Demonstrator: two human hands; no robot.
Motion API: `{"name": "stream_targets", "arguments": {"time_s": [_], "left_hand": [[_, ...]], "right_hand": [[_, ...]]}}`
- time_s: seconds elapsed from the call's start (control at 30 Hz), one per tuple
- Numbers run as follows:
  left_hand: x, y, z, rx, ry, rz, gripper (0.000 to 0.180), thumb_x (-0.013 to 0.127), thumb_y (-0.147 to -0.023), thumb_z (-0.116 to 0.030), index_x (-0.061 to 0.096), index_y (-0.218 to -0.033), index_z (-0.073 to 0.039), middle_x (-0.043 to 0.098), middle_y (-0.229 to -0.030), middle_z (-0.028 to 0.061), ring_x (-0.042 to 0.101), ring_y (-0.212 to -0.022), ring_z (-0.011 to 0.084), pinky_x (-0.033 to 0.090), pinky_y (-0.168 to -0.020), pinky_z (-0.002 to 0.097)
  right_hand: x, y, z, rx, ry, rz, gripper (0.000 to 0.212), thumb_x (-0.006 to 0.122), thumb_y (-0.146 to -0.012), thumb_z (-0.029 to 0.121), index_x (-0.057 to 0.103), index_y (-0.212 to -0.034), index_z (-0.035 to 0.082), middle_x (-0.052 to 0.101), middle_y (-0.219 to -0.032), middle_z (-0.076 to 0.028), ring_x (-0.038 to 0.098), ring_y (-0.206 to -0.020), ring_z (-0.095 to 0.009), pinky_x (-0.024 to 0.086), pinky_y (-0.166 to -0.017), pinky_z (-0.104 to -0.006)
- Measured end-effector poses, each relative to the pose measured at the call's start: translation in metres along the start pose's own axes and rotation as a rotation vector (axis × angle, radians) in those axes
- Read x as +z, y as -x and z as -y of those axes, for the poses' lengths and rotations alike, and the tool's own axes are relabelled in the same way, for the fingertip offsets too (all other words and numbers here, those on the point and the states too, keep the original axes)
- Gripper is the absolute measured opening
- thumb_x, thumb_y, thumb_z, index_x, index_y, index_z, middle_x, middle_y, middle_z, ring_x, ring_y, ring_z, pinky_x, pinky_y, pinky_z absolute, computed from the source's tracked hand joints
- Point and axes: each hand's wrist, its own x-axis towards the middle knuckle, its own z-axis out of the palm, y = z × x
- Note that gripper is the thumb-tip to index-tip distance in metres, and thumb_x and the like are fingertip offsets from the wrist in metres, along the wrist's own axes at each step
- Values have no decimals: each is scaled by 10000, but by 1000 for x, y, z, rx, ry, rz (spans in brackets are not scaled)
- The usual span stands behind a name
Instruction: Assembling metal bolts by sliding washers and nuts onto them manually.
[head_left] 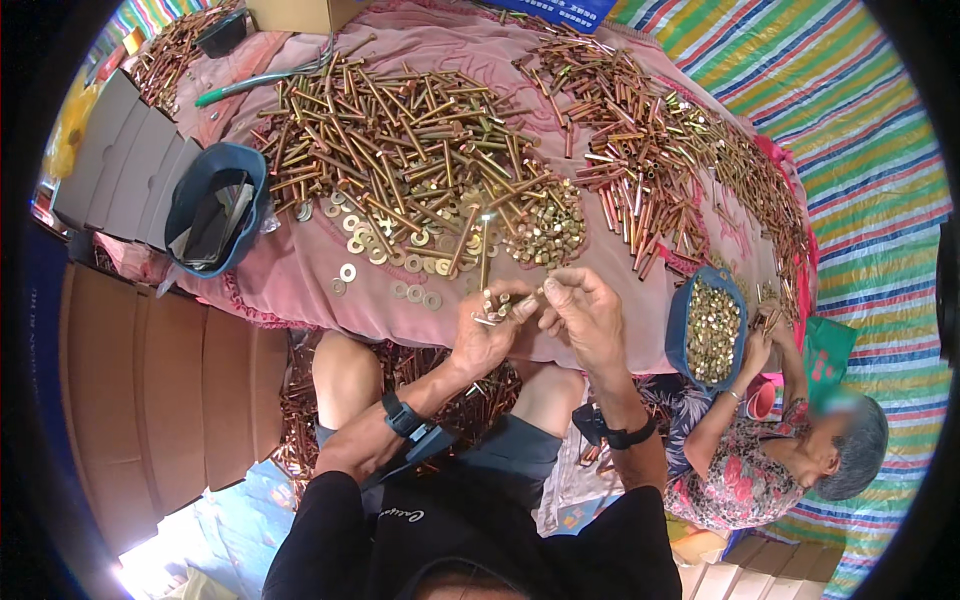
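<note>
My left hand [483, 338] is closed around several metal bolts [497, 302], their ends pointing up and away from me. Close beside it, my right hand [588, 318] pinches a small piece at the tip of one of them; it looks like a nut, but the fingers mostly cover it. Both hands are over the near edge of the pink cloth [620, 290]. Just beyond them lie a heap of brass-coloured nuts [545, 232] and scattered flat washers [415, 263]. Behind these spreads a large pile of long bolts [400, 130].
Metal tubes [640, 170] are heaped at the right. A blue basin of nuts [676, 335] stands near a co-worker [760, 460], whose hands are at the cloth's right edge. At left are another blue basin [257, 172], cardboard boxes [170, 390] and green-handled pliers [235, 90].
</note>
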Motion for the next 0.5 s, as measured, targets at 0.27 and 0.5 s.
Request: {"name": "stream_targets", "arguments": {"time_s": [0.27,0.5], "left_hand": [[-6,0,7,-53,64,143,211,712,-975,-101,681,-1158,1,715,-1080,66,639,-953,115,537,-834,273],[-11,0,-35,-113,247,-2,311,627,-1038,-255,618,-1239,-18,710,-1194,139,698,-1005,207,594,-817,324]], "right_hand": [[3,-2,4,-716,748,-110,179,730,-967,173,704,-984,-3,680,-805,-27,608,-635,-100,467,-568,-241],[-14,2,-4,-305,188,-247,224,705,-993,213,692,-996,-10,645,-722,-18,556,-587,-58,439,-537,-207]]}}
